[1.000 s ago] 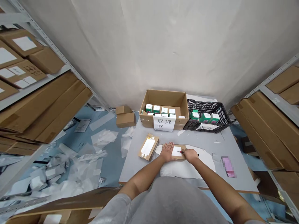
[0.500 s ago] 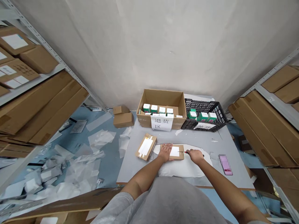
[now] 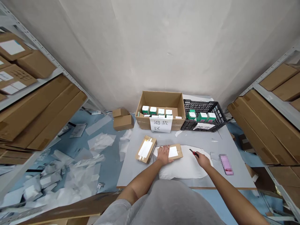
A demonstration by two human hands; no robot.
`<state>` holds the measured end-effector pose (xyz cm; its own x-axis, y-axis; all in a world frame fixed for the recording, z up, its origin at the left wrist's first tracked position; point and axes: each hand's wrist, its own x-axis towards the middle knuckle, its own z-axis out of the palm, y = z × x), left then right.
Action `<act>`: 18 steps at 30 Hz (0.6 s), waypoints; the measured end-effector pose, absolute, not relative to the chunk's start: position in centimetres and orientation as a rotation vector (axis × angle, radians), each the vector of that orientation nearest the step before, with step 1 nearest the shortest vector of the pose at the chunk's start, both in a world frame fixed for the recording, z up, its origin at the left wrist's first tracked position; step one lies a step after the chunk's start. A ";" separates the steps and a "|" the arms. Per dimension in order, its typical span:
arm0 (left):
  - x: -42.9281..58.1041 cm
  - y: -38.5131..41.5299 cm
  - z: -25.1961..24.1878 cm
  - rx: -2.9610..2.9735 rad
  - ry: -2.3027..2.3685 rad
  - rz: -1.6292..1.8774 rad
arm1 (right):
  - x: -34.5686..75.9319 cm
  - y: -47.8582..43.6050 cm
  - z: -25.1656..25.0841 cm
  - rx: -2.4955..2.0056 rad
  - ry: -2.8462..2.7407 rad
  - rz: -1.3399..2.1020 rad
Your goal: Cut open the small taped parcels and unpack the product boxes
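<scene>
My left hand (image 3: 164, 154) lies over the left part of a small cardboard box (image 3: 180, 150), fingers across its top and thumb along the near edge, gripping it. A white label (image 3: 173, 151) shows on the box's top. My right hand (image 3: 203, 160) is closed around a red and black utility knife (image 3: 194, 153), its tip pointing left and apart from the box. Under the box and the knife spreads a white padded sheet or bag (image 3: 180, 168). Left of my left hand lies another taped cardboard box (image 3: 145, 149) with a white label.
At the table's (image 3: 131, 170) back stand an open carton (image 3: 140, 123) and a black plastic crate (image 3: 221, 120), both holding green-and-white boxes (image 3: 202, 117). A pink phone (image 3: 226, 164) lies at right. Shelves with cartons (image 3: 39, 125) flank both sides. Scrap wrapping (image 3: 79, 175) litters the floor at left.
My right hand has drawn the knife rightward and away from the box. The box under my left hand has shifted slightly left and turned a little.
</scene>
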<state>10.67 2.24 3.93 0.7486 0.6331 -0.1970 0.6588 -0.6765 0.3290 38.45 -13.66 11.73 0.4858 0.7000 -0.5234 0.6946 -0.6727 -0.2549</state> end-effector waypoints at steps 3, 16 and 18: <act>10.9 2.0 4.4 2.546 1.023 -0.096 | 36.3 -12.4 10.1 -2.414 -0.897 1.153; 15.7 3.0 4.9 2.484 1.034 -0.008 | 31.1 -8.2 4.1 -2.117 -0.483 1.141; 16.0 3.2 5.0 2.498 1.015 -0.016 | 31.1 -8.1 3.7 -2.083 -0.409 1.154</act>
<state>16.03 3.15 4.95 0.7304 0.6609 -0.1724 0.6660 -0.6332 0.3945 31.15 -8.12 3.67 0.5511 0.5719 -0.6076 -0.0618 -0.6982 -0.7132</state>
